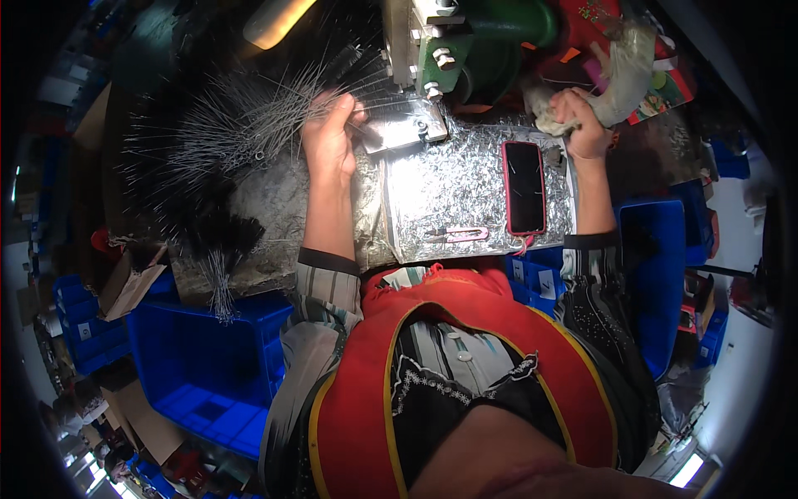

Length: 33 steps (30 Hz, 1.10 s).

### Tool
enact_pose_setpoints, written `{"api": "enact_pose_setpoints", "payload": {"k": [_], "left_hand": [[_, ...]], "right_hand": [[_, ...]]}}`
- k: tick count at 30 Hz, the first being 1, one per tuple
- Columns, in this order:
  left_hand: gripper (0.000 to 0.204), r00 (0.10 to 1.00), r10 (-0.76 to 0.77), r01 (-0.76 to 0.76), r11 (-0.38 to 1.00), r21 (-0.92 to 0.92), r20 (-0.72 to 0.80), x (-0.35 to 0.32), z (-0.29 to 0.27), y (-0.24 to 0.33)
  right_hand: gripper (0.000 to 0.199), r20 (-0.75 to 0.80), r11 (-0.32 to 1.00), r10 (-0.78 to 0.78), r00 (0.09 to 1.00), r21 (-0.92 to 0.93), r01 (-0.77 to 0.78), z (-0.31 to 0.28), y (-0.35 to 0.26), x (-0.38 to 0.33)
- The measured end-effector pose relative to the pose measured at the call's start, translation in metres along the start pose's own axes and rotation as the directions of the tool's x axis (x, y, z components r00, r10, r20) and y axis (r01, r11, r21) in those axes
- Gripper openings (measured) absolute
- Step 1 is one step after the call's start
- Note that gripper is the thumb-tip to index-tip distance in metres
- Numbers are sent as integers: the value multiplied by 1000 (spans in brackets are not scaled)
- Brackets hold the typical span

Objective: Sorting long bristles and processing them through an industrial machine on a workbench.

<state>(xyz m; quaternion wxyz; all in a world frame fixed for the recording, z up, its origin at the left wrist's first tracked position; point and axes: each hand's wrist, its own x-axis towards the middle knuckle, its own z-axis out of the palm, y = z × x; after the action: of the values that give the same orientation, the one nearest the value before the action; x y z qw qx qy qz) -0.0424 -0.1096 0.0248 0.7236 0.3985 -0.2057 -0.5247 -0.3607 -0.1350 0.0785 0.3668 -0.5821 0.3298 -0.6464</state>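
A large spread of thin metal wires fans out on the left side of the bench. My left hand is closed at the right end of this spread, with wires passing between and behind its fingers. Just right of that hand lies a bright metal block under the machine. On the right, my right hand is closed around a crumpled pale cloth. A phone with a red case lies near that wrist. Pink-handled thread snips rest at the bench's front edge.
A green machine with bolts stands at the back centre. Small metal scraps cover the bench sheet. Blue bins stand at front left, and another blue bin is at right. A smaller wire bunch overhangs the left bin.
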Motion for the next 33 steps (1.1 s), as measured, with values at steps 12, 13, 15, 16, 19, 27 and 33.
{"api": "enact_pose_setpoints", "payload": {"k": [12,13,15,16,19,27,33], "left_hand": [[11,999,-35,28,986,-162,-39,6,-10,-4],[11,999,-36,29,986,-162,-39,6,-11,-4],[11,999,-32,26,986,-163,-37,6,-12,-3],[11,999,-33,26,986,-164,-37,6,-12,-4],[11,999,-32,25,986,-163,-41,7,-11,-4],[11,999,-12,6,986,-167,-38,8,-15,-4],[20,999,-39,35,990,-139,-24,6,-2,-2]], "right_hand": [[21,-2,946,324,946,36,-323,1,-40,15],[21,-23,950,310,950,39,-309,3,-37,14],[21,-45,954,297,954,40,-296,3,-35,13],[21,-31,957,290,956,36,-289,3,-35,13],[22,-26,956,295,955,14,-294,3,-38,13],[25,28,905,426,904,-5,-426,4,-53,30],[19,26,997,-12,1000,76,10,1,-5,2]]}}
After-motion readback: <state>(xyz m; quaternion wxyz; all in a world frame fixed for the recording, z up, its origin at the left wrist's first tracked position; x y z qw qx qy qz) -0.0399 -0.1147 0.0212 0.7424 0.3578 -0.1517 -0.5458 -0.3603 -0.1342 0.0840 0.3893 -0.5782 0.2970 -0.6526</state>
